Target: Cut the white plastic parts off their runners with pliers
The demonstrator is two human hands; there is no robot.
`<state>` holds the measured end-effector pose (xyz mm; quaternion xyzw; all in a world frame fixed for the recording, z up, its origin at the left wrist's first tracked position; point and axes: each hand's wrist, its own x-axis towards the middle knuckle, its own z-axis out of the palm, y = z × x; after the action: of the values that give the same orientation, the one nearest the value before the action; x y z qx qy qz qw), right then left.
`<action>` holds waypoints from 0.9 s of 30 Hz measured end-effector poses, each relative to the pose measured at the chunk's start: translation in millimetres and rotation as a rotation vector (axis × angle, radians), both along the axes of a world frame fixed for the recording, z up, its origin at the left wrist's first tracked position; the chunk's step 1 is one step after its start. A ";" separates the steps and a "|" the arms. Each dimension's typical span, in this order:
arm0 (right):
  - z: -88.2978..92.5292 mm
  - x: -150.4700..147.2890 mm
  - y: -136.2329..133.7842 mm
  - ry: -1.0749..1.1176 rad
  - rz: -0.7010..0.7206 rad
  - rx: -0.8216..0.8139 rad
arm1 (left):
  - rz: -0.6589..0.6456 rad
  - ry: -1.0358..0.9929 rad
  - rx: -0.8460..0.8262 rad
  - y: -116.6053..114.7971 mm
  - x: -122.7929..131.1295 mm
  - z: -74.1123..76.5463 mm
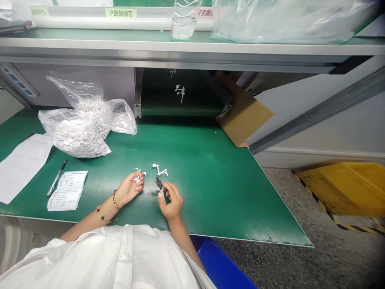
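Note:
My left hand [130, 188] is closed around small white plastic parts [136, 179], which poke out between the thumb and fingers. In my right hand [172, 202] is a pair of cutting pliers [159, 184], its dark jaws pointing up and toward the left hand. The handles are mostly hidden by my fingers. Just beyond the pliers, a branched white plastic piece [162, 172] lies on the green table [204, 168], apart from both hands.
Clear bags of small white parts [80, 138] stand at the left. Nearby lie a pen [57, 178], printed slips [67, 190] and a paper sheet [22, 168]. A dark conveyor belt [162, 96] carries white pieces at the back, beside a cardboard sheet [248, 114]. A shelf [150, 48] spans above.

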<state>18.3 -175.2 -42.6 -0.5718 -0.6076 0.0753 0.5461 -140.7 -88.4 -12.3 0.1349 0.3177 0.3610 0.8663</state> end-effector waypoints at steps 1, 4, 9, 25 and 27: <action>-0.6 0.4 -1.0 0.011 -0.028 0.020 | 0.005 0.005 -0.005 -0.2 -0.4 -0.3; -2.9 1.4 -3.4 0.043 -0.109 0.081 | 0.010 0.106 0.056 -0.4 1.2 2.2; -6.1 2.1 -5.0 0.046 -0.169 0.130 | -0.065 0.255 0.200 12.7 11.9 20.8; 2.2 3.5 -5.5 -0.044 -0.111 0.092 | -0.491 1.201 1.083 99.1 99.8 -1.4; 2.2 3.7 -4.3 -0.035 -0.102 0.065 | -0.479 1.176 1.079 96.8 97.2 -0.8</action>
<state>22.0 -179.4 -40.5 -0.5853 -0.5891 0.0175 0.5568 -43.5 8.4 -13.1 0.7621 0.4645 0.1405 0.4286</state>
